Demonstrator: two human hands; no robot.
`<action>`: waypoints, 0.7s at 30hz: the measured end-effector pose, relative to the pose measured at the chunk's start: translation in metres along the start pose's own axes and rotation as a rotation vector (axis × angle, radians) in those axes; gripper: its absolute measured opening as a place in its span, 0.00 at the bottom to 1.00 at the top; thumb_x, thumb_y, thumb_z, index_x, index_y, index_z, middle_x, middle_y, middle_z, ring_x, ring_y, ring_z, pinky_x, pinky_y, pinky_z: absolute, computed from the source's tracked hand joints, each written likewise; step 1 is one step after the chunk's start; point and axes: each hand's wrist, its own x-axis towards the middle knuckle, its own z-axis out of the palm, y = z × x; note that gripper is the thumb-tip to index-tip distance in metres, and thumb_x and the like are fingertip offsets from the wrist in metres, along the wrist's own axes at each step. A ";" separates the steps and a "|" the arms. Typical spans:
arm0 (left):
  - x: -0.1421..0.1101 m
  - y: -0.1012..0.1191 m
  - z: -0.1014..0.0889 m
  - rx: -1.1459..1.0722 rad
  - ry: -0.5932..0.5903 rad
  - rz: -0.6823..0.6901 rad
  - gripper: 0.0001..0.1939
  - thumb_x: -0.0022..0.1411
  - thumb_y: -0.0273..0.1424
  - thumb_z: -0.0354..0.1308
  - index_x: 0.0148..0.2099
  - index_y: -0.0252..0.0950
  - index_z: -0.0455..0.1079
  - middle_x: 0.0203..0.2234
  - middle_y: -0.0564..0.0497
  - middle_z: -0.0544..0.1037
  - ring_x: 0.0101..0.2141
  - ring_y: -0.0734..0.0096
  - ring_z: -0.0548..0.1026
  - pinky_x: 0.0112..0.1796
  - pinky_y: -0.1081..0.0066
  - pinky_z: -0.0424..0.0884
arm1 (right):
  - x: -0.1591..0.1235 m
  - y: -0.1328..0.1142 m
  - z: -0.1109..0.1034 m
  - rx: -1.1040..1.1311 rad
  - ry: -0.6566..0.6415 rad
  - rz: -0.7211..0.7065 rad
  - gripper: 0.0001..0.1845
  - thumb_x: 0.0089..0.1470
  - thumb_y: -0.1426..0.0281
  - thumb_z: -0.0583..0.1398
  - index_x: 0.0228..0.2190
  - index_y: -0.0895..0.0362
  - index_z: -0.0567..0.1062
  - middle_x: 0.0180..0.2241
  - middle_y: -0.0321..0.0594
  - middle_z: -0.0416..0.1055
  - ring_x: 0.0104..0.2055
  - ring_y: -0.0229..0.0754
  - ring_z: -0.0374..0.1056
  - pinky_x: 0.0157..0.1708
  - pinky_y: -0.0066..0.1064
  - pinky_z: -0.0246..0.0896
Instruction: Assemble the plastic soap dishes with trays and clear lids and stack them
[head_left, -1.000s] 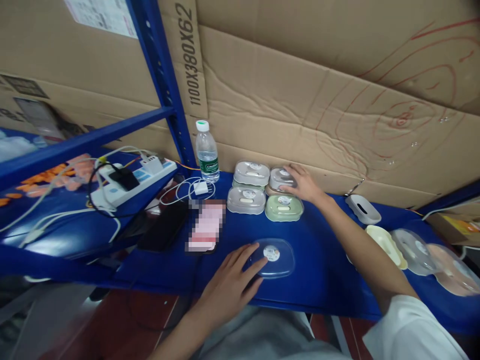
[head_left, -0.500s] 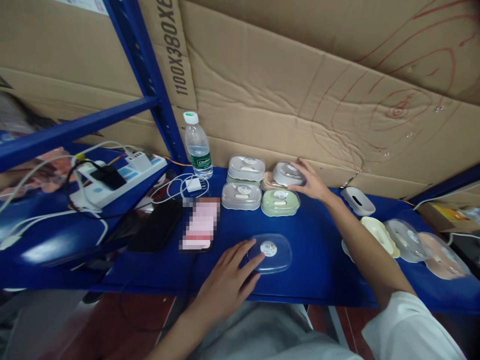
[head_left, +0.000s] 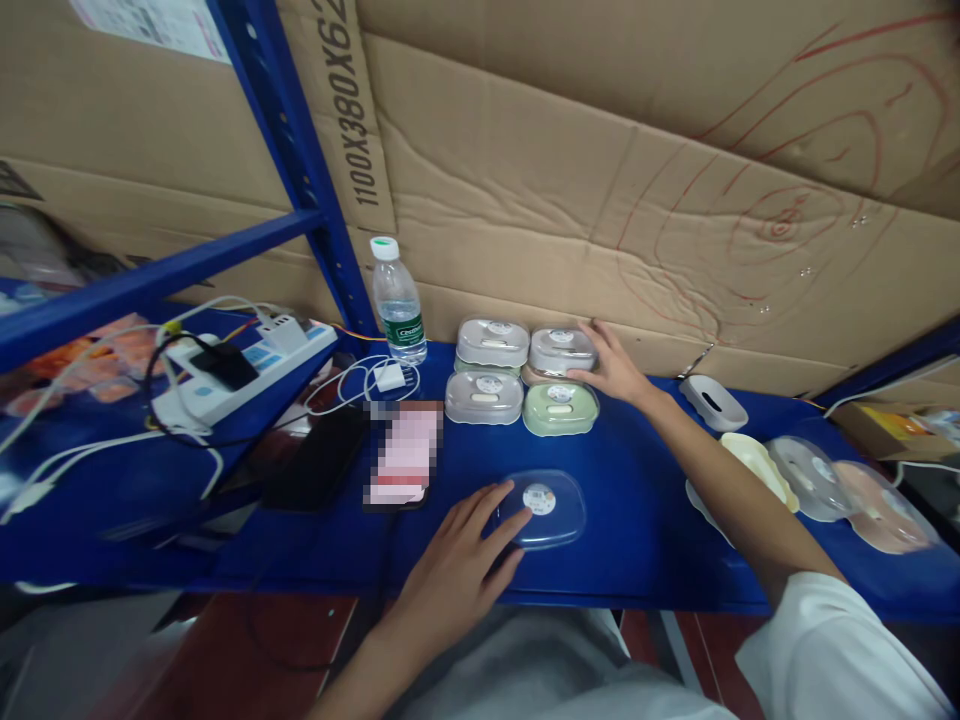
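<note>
Thumb at the front, fingers at the back, and my right hand (head_left: 621, 368) is pinching the right end of the upper grey box (head_left: 559, 352), which sits in the back right of the cluster, on top of a beige box (head_left: 531, 377). It's a rounded oblong, its cover glossy and see-through, a round white label on top. Most of that beige box below is hidden from me; just a rim shows.

Down front, my left hand (head_left: 459, 560) lies with fingers loosely spread over the left edge of a clear lid (head_left: 559, 525), flat on the blue table (head_left: 637, 525), white label facing up. Its outline nearly melts into the blue, and my fingers cover one edge.

Right in front of the stack sits a green box (head_left: 561, 410); beside it, a front grey box (head_left: 484, 398). Over to the right, my forearm cuts across a pale yellow tray (head_left: 757, 470) and hides much of a whitish piece (head_left: 703, 508) there. Label print is too small for me to read, and the phone (head_left: 409, 455) shows only a pixelated screen.
</note>
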 end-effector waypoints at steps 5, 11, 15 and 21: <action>-0.001 -0.001 -0.001 -0.013 0.019 0.010 0.24 0.75 0.31 0.59 0.69 0.48 0.70 0.70 0.45 0.70 0.64 0.51 0.73 0.61 0.49 0.78 | -0.009 0.000 0.006 0.092 0.073 0.129 0.63 0.52 0.29 0.61 0.73 0.57 0.61 0.72 0.62 0.57 0.75 0.64 0.55 0.73 0.58 0.52; -0.001 -0.002 0.001 -0.014 0.027 0.019 0.24 0.75 0.32 0.59 0.70 0.49 0.70 0.70 0.46 0.69 0.65 0.50 0.73 0.61 0.48 0.78 | -0.014 -0.004 0.013 0.093 0.053 0.120 0.60 0.57 0.32 0.59 0.74 0.58 0.55 0.71 0.61 0.58 0.74 0.61 0.56 0.70 0.57 0.59; -0.001 -0.003 0.000 -0.012 0.012 0.022 0.24 0.75 0.32 0.58 0.70 0.49 0.70 0.71 0.46 0.69 0.65 0.50 0.73 0.61 0.49 0.78 | -0.011 -0.012 0.016 0.091 0.023 0.096 0.63 0.59 0.31 0.57 0.75 0.63 0.50 0.74 0.65 0.51 0.78 0.60 0.48 0.76 0.55 0.47; -0.002 -0.003 0.001 0.008 0.008 0.031 0.23 0.76 0.32 0.57 0.70 0.47 0.69 0.71 0.45 0.68 0.65 0.50 0.73 0.60 0.48 0.78 | -0.028 -0.032 -0.031 -0.065 -0.114 0.167 0.57 0.63 0.36 0.57 0.77 0.55 0.48 0.77 0.60 0.48 0.79 0.69 0.45 0.72 0.71 0.46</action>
